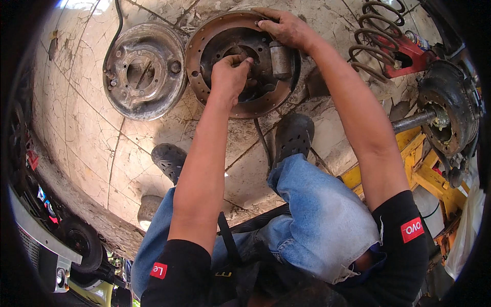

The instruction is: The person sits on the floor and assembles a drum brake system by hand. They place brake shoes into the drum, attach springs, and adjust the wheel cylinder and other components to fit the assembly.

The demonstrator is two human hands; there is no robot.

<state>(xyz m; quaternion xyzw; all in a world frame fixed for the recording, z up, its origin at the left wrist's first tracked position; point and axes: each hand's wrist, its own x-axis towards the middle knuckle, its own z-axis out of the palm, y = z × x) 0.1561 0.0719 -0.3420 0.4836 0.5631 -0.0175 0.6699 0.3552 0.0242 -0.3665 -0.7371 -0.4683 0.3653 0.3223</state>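
A rusty round brake part (pixel 255 106) lies on the tiled floor in front of me, its wide rim pierced by several holes. Over its dark centre is my left hand (pixel 229 82), fingers curled and thumb pinched in; whatever they hold is too small to make out. My right hand (pixel 290 29) grips the far right rim, thumb on top and fingers along the edge. A grey metal cylinder (pixel 280 60) sits inside the part at its right, below my right hand. To the left lies a worn grey metal disc (pixel 118 94) with a large centre hole.
A rusty coil spring (pixel 369 47) and a red metal stand (pixel 404 59) are at the far right. Nearer, a wheel hub with an axle shaft (pixel 417 120) rests by a yellow frame (pixel 434 179). A black cable (pixel 113 43) runs along the floor; my clogs (pixel 294 134) stand close.
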